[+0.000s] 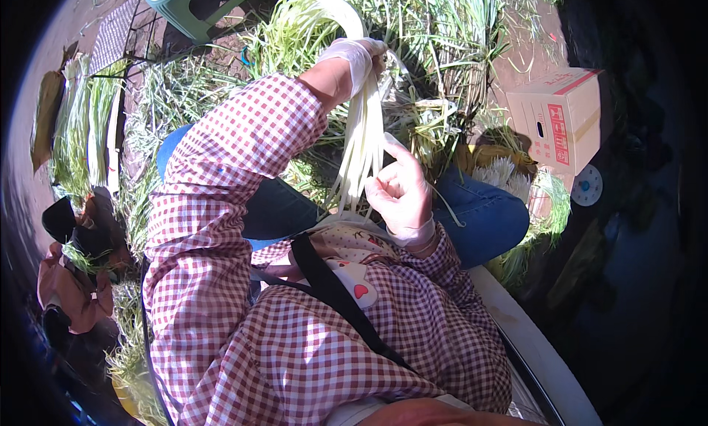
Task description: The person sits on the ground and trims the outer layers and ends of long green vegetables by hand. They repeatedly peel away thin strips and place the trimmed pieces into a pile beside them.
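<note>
My left hand (362, 58), in a thin translucent glove, grips a bundle of long pale green-white stalks (360, 133), which look like blanched chives. The bundle's upper part arches over to the left above the fist; its lower ends hang towards my lap. Beside those lower ends is my right hand (406, 196), also gloved, with its index finger extended and the other fingers curled. Its thumb is close against the stalks, and I see nothing held in it. Below lies a patterned apron (354, 243) over my checked top.
Loose green leaves (182, 88) cover the ground ahead. A green plastic stool (177, 11) stands at upper left, a printed cardboard box (545, 121) at right. Near the box are white-ended stalks (500, 177) and a round dial (587, 185). Sorted bundles (99, 127) lie at far left.
</note>
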Demonstrator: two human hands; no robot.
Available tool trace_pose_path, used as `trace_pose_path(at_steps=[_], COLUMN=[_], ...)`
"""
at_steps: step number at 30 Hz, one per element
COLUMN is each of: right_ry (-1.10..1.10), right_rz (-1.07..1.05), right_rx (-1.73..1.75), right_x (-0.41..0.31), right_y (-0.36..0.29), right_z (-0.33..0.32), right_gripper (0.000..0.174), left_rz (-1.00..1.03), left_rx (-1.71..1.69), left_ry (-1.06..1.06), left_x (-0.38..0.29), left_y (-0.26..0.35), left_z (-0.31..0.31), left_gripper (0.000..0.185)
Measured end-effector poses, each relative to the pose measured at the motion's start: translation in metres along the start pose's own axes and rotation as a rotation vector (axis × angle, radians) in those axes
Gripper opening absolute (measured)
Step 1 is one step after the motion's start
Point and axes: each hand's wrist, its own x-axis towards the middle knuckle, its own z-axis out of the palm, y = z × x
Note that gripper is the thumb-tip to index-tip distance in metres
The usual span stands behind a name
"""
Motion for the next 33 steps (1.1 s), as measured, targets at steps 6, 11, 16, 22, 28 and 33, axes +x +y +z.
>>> trace_pose_path(at_steps=[6, 11, 16, 22, 28, 33], right_ry=[0.189, -0.38, -0.566, -0.335, -0.121, 0.156], right_rz=[-0.089, 0.374, 0.294, 0.238, -0.222, -0.633], right_rx=[0.342, 0.792, 0.839, 1.2, 1.339, 1.334], right_x=[0.016, -0.012, -0.03, 0.038, 0.104, 0.067], right_y=[-0.001, 0.017, 0.037, 0.001, -0.092, -0.116], right_z=[-0.027, -0.002, 0.004, -0.035, -0.087, -0.148], right_gripper=[0.064, 0.061, 0.042, 0.094, 0.06, 0.045], left_rz=[0.096, 0.077, -0.118, 0.01, 0.101, 0.223], left_rx=[-0.003, 0.055, 0.1, -0.021, 0.139, 0.623], left_ry=[-0.246, -0.365, -0.322, -0.579, -0.667, -0.587], left_x=[-0.047, -0.114, -0.139, -0.157, -0.183, -0.2], left_y=[0.002, -0.035, -0.066, -0.079, -0.048, -0.011], left_z=[0.007, 0.011, -0.006, 0.015, 0.061, 0.074], left_gripper=[0.013, 0.02, 0.017, 0.024, 0.033, 0.042])
